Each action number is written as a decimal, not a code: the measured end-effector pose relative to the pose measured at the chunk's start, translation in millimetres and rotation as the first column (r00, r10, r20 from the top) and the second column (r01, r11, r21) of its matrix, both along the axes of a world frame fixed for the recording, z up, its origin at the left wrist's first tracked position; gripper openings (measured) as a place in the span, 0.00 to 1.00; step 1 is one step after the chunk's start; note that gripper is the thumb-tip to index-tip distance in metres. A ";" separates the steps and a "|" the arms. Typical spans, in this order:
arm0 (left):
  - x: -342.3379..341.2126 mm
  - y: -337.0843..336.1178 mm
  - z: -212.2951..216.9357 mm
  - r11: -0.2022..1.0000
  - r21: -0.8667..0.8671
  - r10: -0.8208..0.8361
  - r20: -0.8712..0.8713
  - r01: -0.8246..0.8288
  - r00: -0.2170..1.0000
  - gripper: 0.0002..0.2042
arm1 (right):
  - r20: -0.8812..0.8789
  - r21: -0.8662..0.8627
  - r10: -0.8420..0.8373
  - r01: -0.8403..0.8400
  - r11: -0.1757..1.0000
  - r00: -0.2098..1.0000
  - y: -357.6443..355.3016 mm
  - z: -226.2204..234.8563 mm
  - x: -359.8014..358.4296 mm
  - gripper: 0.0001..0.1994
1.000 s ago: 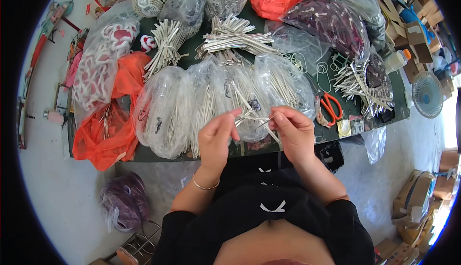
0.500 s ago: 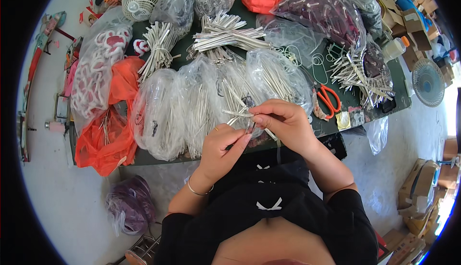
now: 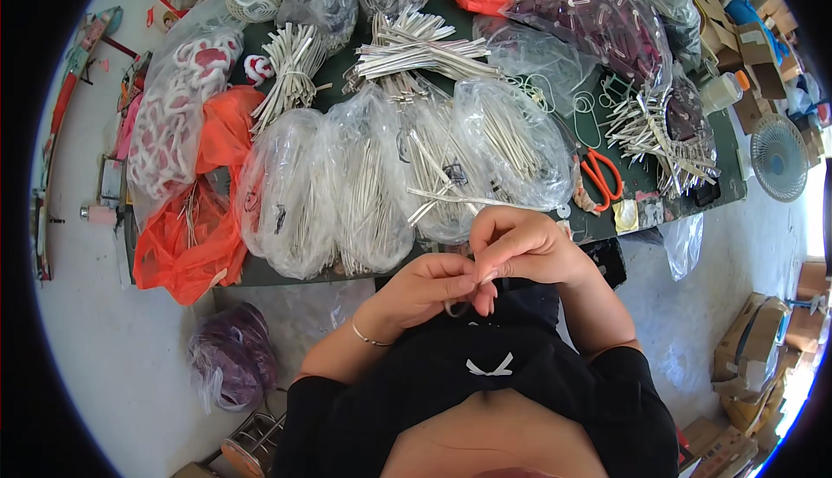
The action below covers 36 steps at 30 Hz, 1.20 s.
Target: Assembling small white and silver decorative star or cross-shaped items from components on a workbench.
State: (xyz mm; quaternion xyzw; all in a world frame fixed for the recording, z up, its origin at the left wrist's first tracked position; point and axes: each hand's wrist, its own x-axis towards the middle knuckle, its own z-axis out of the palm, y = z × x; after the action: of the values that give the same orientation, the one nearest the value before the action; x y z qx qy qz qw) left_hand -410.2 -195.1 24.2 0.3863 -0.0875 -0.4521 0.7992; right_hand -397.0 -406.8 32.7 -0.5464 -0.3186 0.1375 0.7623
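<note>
Left hand (image 3: 423, 292) — thumb and finger pinched on small curved grey strip (image 3: 454, 310), material unclear. Right hand (image 3: 527, 248) touching left fingertips, fingers curled; can't tell if it grips. Strip hangs before black top (image 3: 433, 361), near dark green table (image 3: 730, 175) — orange-handled metal scissors (image 3: 601, 180) rightward.

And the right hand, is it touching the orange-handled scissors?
Apart. The head view shows the right hand to the lower left of the orange-handled scissors, with dark green tabletop visible between them.
</note>
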 end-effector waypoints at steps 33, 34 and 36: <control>99.8 6.1 -20.8 0.344 0.385 -0.553 0.820 -0.857 0.146 0.10 | -0.184 -0.282 -0.910 0.867 0.411 0.372 49.4 -58.5 49.1 0.06; 99.2 6.4 -25.9 0.346 0.386 -0.553 0.820 -0.855 0.146 0.10 | -0.198 -0.281 -0.906 0.864 0.418 0.374 49.2 -59.0 49.6 0.06; 98.0 7.6 -33.3 0.367 0.393 -0.404 0.884 -0.844 0.236 0.12 | -0.212 -0.293 -0.905 0.859 0.419 0.369 49.5 -59.2 50.6 0.06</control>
State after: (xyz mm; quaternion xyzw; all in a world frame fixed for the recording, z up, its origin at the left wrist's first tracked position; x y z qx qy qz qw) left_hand -312.2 -187.5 -9.2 0.9304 -0.2083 0.0698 0.2934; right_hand -346.5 -357.2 -26.5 -0.6480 0.1696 -0.1795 0.7205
